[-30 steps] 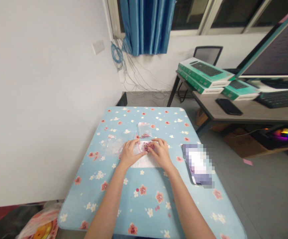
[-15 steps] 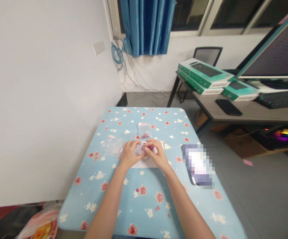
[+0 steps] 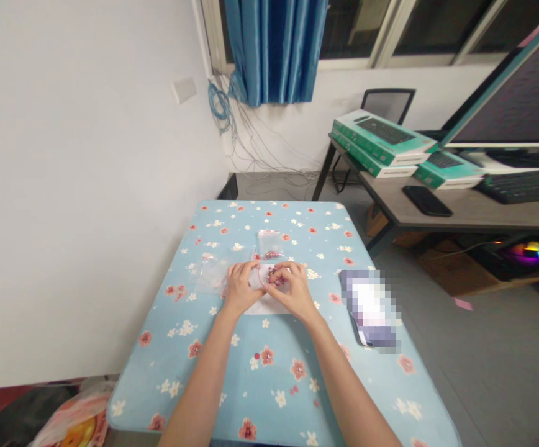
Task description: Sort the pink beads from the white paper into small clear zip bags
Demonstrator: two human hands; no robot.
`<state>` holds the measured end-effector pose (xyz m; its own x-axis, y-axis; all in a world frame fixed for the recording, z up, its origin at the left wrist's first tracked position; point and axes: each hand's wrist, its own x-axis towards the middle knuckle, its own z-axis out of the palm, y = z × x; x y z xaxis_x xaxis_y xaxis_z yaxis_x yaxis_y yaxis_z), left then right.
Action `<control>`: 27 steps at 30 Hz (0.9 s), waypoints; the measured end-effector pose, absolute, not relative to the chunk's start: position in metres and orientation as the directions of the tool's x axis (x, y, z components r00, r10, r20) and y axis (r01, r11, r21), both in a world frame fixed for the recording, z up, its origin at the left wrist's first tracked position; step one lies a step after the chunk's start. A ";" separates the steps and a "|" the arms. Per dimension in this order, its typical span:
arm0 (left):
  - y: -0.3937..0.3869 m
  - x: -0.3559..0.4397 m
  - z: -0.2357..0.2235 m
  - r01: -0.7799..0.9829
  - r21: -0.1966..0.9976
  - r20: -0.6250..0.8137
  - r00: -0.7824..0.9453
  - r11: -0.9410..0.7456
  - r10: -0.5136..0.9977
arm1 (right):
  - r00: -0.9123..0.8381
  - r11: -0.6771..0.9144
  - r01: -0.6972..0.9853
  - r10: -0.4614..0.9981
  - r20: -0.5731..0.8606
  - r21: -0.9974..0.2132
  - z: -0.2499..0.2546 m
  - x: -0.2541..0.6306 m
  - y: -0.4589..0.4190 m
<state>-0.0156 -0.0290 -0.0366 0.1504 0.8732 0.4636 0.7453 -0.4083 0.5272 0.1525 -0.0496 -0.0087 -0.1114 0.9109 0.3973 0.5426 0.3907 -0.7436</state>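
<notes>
A thin red cord (image 3: pixel 259 274) curves between the fingertips and thumb of my left hand (image 3: pixel 240 288), whose fingers are bent round it. Close beside it my right hand (image 3: pixel 294 290) pinches with thumb and fingers; what lies in the pinch is too small to make out. Dark red beads (image 3: pixel 277 277) sit at its fingertips, partly hidden by the fingers. Both hands rest over a white sheet (image 3: pixel 264 305). Just behind them lies a small clear zip bag (image 3: pixel 270 241) with red beads at its lower end.
Crumpled clear plastic bags (image 3: pixel 210 272) lie left of my hands on the flowered blue table (image 3: pixel 269 397). A blurred-out flat object (image 3: pixel 371 307) is at the right edge. Beyond, a desk (image 3: pixel 385 208) holds green keyboard boxes (image 3: pixel 385 138) and a black phone (image 3: pixel 426 200).
My right thumb has shifted left toward the cord and my left fingertips, and the right fingers have spread slightly, showing more of the beads. The left hand has barely moved.
</notes>
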 end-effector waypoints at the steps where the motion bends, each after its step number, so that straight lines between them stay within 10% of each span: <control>1: -0.029 -0.016 -0.037 0.748 0.523 0.471 0.144 -0.407 0.870 | -0.124 0.398 0.559 0.908 0.401 -0.728 -0.007 0.152 -0.050; 12: -0.033 -0.014 -0.032 0.725 0.544 0.487 0.137 -0.423 0.862 | -0.119 0.387 0.558 0.913 0.390 -0.735 -0.008 0.153 -0.049; 27: -0.037 -0.025 -0.007 0.264 0.935 0.256 -0.046 -0.235 0.966 | -0.135 0.375 0.447 0.926 0.353 -0.812 -0.011 0.154 -0.049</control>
